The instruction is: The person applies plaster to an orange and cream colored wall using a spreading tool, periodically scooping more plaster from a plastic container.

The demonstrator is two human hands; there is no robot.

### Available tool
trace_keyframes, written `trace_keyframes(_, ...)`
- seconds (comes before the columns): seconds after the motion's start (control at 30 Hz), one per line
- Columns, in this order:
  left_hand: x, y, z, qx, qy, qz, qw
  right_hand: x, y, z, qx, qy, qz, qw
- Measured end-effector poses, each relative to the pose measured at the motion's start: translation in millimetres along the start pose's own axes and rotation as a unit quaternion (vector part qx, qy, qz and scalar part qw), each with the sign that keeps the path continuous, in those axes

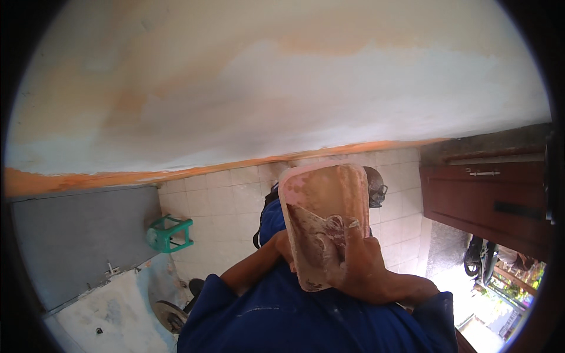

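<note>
A pale pink rectangular tub [323,176] is held in front of my blue shirt, its inside smeared with whitish paste. My left hand [285,249] grips the tub's left side, its fingers partly hidden behind the wall of the tub. Inside the tub, my right hand [362,262] is closed on a flat, paste-coated scraper [307,222], whose broad edge lies toward the tub's left wall. Whitish paste covers the fingertips of that hand. The scraper's handle is hidden by the fingers.
A wall [282,88] with white patches over orange spans the top. On the tiled floor [226,217] stands a green plastic stool [170,233] at left, near a grey door [82,235]. A dark bag [375,187] lies behind the tub. A brown door [482,191] is at right.
</note>
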State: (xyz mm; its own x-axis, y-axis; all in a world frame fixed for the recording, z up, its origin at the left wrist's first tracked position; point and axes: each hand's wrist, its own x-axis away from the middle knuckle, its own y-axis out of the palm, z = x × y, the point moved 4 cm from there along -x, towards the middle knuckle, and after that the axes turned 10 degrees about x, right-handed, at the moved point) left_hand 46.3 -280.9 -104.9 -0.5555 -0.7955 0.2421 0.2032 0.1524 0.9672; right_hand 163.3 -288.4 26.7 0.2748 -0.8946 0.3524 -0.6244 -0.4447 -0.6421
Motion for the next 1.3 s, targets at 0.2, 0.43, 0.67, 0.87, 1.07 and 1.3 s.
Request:
trace_keyframes(0.2, -7.4, 2.6, -0.1, 0.001, -0.001, -0.013, 1.0, 14.6, -26.9, -7.6, 0.023, -0.127, 0.347, 0.929)
trace_keyframes(0.43, -3.5, 6.1, -1.2, 0.005, 0.004, -0.023, 1.0, 11.2, -52.1, -27.3, -0.008, -0.109, 0.27, 0.957)
trace_keyframes(0.67, -16.4, 9.2, -1.3, -0.001, 0.013, -0.03, 0.999, -1.6, -44.0, -27.5, 0.05, -0.158, 0.252, 0.953)
trace_keyframes(0.87, -18.3, 9.2, 1.1, -0.011, 0.029, -0.026, 0.999, -8.9, -37.7, -30.0, 0.061, -0.198, 0.356, 0.911)
trace_keyframes(1.07, -11.4, 4.9, 8.5, -0.012, 0.054, -0.008, 0.998, -2.7, -38.3, -23.7, 0.031, -0.232, 0.391, 0.89)
trace_keyframes(1.3, -11.1, 6.9, 13.0, -0.004, 0.09, 0.004, 0.996, 2.6, -36.9, -24.7, -0.005, -0.188, 0.293, 0.937)
